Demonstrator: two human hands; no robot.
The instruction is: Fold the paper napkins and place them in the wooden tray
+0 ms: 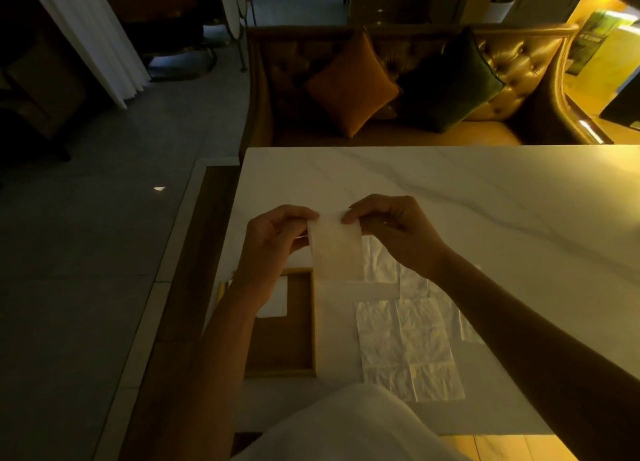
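A folded napkin (335, 253) is held up above the table (485, 197), its top corners pinched by the left hand (277, 234) and the right hand (391, 232), seemingly so the edges can be aligned. Unfolded napkins (408, 343) are spread flat just beside the wooden tray (284, 339), where one folded piece (273, 301) is already laid.

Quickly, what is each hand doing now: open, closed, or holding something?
Left hand: pinches the upper left corner of the napkin, held above the table.
Right hand: pinches the upper right corner of the same napkin.
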